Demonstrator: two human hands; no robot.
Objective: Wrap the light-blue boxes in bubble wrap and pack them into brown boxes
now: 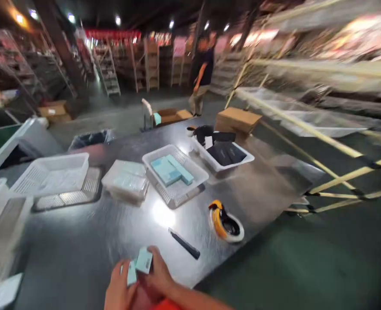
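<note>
At the near edge of a shiny metal table (80, 241), my left hand (117, 288) and my right hand (160, 275) are close together, both gripping small light-teal boxes (140, 263). One box with a barcode label is upright between my right fingers. A black utility knife (184, 243) lies just beyond my right hand. A white basket (195, 181) farther back holds more teal boxes (171, 170).
A yellow-and-white tape dispenser (226, 221) sits near the table's right edge. Empty white baskets (53, 174), a stack of clear packs (127, 181) and a basket of black items (224, 153) stand behind. A cardboard box (238, 119) is at the far corner; a person (201, 73) walks beyond.
</note>
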